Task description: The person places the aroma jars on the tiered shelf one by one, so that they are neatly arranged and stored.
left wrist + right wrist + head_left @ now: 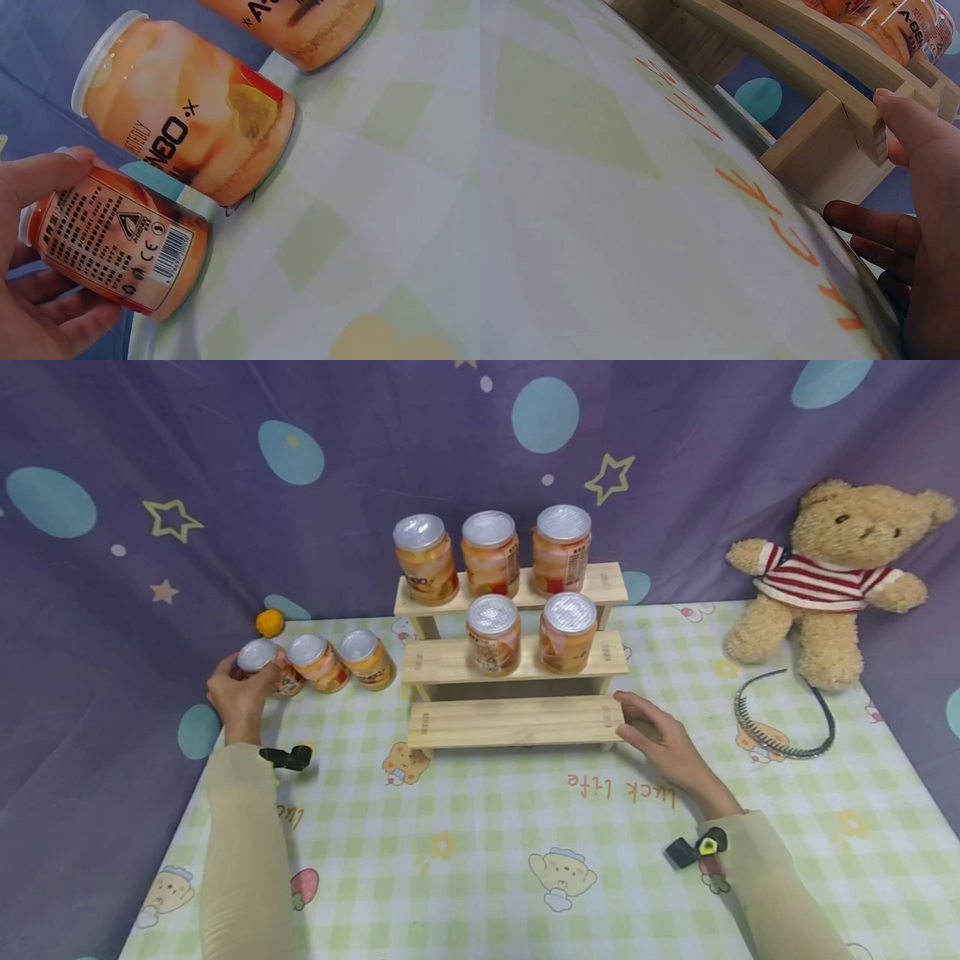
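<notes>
My left hand (238, 700) grips orange cylindrical silver-lidded can (124, 244), far-left corner of table (495, 802); right hand (667, 747), fingers parted, touches right edge of pale wooden stepped rack (517, 721).

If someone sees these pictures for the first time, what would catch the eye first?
Probably the three-step wooden stand in the middle, with silver-lidded cans on its upper two steps. Next might come the striped-shirted teddy bear at the right, then the left hand gripping the leftmost can in a row of three on the tablecloth.
</notes>
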A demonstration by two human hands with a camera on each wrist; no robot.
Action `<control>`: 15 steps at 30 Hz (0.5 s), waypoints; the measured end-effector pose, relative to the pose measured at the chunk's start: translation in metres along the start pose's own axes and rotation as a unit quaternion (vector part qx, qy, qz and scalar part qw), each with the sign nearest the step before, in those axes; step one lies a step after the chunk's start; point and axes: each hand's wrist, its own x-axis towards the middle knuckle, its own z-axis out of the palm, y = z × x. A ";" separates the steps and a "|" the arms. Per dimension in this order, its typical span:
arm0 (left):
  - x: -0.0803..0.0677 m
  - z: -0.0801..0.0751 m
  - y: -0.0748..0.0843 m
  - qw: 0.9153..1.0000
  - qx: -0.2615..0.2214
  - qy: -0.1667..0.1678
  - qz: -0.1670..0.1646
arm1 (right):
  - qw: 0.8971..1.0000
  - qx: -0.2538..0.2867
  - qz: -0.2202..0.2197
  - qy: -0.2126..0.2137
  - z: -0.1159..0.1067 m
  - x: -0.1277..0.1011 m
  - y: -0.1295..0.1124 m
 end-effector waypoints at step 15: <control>0.003 0.001 0.000 0.998 -0.050 0.035 -0.026 | 1.000 0.005 0.001 -0.002 0.000 0.000 0.000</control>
